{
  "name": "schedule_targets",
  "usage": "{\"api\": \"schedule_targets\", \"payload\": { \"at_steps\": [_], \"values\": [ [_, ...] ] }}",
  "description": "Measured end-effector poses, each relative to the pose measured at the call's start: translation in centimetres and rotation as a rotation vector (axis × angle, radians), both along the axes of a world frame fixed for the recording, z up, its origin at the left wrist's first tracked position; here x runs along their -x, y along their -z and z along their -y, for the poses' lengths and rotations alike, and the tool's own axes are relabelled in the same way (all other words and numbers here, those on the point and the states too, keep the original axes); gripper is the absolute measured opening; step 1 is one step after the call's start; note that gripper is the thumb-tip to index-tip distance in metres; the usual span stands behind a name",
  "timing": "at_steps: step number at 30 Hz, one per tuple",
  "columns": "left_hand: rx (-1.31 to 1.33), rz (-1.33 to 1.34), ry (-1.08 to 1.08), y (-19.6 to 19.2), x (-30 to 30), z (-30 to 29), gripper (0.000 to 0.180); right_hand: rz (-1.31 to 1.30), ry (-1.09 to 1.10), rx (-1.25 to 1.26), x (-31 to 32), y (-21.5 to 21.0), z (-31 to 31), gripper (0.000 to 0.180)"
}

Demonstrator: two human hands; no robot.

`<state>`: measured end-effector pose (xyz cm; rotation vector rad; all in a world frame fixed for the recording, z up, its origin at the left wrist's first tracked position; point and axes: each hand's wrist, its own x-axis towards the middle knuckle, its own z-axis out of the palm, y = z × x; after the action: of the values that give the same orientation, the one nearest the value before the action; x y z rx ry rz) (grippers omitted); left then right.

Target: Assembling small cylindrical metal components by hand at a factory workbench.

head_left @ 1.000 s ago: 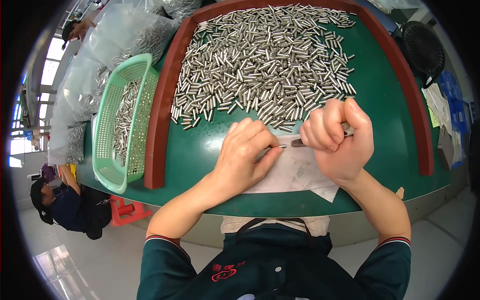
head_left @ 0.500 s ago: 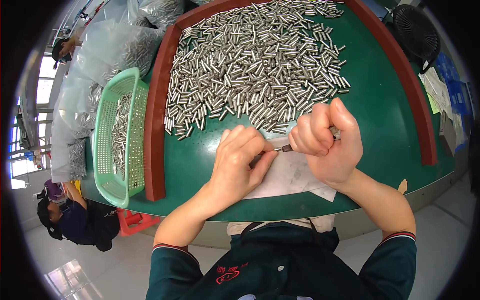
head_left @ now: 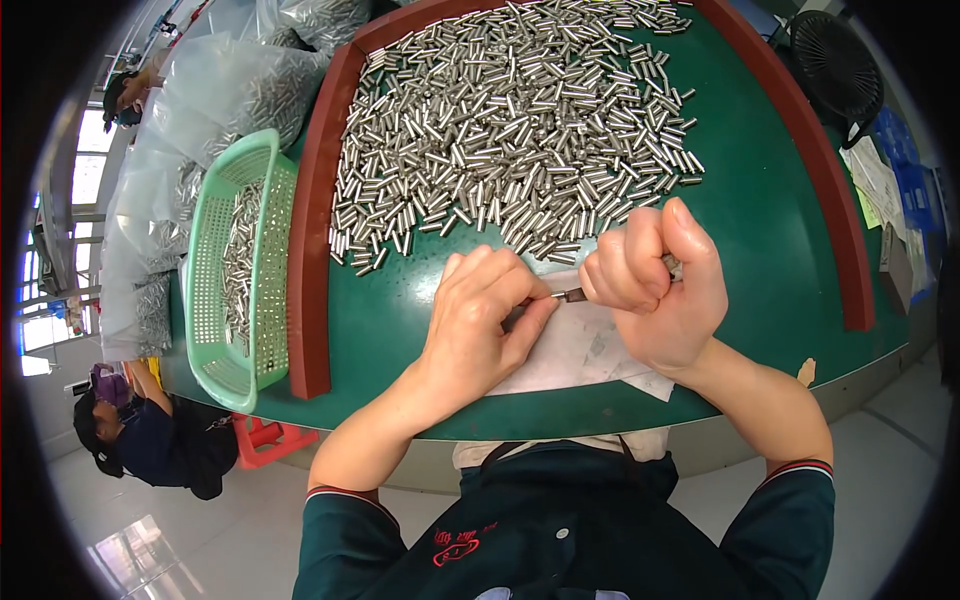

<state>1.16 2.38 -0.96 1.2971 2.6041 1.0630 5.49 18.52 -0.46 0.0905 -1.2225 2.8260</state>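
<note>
Metal pin (head_left: 556, 296) tight in left fingers (head_left: 528, 287), dark tool (head_left: 574, 295) tight in right fingers (head_left: 627, 264), loose pins (head_left: 238, 262) inside green basket (head_left: 272, 290)

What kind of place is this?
Probably a factory workshop: there's a huge heap of little metal pins on a green worktable, and clear plastic bags holding more at the left.
</note>
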Motion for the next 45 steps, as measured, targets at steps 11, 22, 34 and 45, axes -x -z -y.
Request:
{"api": "schedule_targets", "payload": {
  "at_steps": [11, 22, 34, 45],
  "values": [
    [-0.017, 0.04, -0.004, 0.3, 0.2, 0.1, 0.013, -0.018, 0.004, -0.024, 0.0, 0.1, 0.2, 0.045],
    [-0.026, 0.069, -0.011, 0.3, 0.2, -0.1, 0.013, -0.006, 0.006, -0.028, 0.1, 0.2, 0.2, 0.045],
    [-0.018, 0.094, -0.007, 0.0, 0.6, -0.4, 0.014, -0.093, 0.074, -0.135, -0.5, 0.0, 1.5, 0.041],
    [-0.096, 0.065, -0.035, -0.4, -0.3, 0.1, 0.01, -0.025, 0.132, 0.018, -0.5, 0.1, 1.2, 0.04]
  ]
}}
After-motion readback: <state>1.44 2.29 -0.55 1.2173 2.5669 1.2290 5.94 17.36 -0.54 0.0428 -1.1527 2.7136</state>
